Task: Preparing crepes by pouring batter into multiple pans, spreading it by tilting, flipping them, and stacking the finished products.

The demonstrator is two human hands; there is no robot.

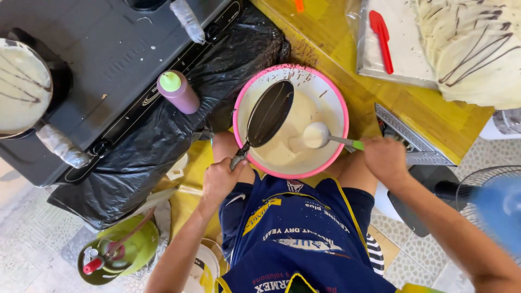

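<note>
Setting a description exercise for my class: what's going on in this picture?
A seated person holds a dark flat pan by its handle in the left hand, tilted over a pink-rimmed bowl of pale batter on their lap. The right hand holds a ladle dipped in the batter. A purple squeeze bottle stands on the black stove nearby.

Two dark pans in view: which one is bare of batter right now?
The small dark pan that the left hand tilts over the pink-rimmed bowl; its face is bare. The other pan, on the stove at far left, is covered with pale batter and dark streaks.
</note>
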